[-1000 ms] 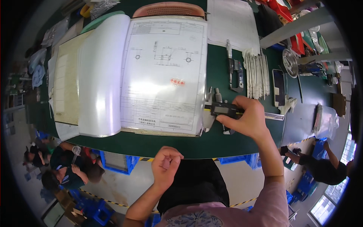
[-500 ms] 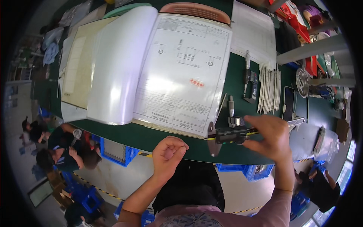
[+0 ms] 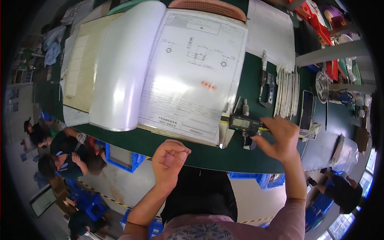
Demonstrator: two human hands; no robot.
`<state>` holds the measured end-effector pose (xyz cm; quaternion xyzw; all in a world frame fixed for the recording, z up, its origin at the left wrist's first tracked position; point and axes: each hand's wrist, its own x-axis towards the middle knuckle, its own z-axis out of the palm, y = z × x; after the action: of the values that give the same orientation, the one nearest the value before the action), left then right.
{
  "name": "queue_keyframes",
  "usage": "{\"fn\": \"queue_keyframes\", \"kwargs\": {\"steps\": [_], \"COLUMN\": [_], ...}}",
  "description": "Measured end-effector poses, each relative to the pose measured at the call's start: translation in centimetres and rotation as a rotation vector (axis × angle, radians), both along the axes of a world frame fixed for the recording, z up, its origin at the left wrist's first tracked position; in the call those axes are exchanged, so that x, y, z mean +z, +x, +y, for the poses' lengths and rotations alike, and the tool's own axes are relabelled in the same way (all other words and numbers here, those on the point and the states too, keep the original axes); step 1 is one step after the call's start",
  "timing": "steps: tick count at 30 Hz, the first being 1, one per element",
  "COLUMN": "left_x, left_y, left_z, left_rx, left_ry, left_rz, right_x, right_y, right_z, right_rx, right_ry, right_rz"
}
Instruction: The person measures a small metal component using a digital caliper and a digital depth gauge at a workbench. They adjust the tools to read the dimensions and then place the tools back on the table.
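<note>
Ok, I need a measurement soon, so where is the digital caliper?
In the head view the digital caliper is in the right hand, right of centre, above the green table's near edge, beside the large drawing sheet.

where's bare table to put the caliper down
Bare green table along the near edge, between the drawing sheet and the left hand. Crowded to the right: caliper in the right hand, plate stack, phone.
</note>
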<state>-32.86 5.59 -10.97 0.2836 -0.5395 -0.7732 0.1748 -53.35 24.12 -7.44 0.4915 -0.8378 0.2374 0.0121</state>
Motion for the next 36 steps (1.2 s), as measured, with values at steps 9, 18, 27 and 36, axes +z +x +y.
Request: {"fn": "queue_keyframes", "kwargs": {"steps": [9, 18, 27, 36], "left_x": [-0.1, -0.1, 0.7, 0.4], "left_y": [-1.2, -2.0, -3.0, -2.7], "left_z": [0.7, 0.9, 1.2, 1.3], "left_rx": [-0.021, -0.063, -0.099, -0.08], "left_ry": [-0.107, -0.062, 0.011, 0.016], "left_rz": [0.078, 0.101, 0.03, 0.039], "right_x": [-0.3, -0.9, -1.3, -1.1], "right_y": [-0.4, -0.5, 1.0, 1.5], "right_z": [0.5, 0.5, 0.3, -0.2], "right_rx": [-0.048, -0.075, -0.04, -0.033], "right_ry": [-0.011, -0.001, 0.031, -0.044], "right_rz": [0.015, -0.02, -0.161, -0.23]}}
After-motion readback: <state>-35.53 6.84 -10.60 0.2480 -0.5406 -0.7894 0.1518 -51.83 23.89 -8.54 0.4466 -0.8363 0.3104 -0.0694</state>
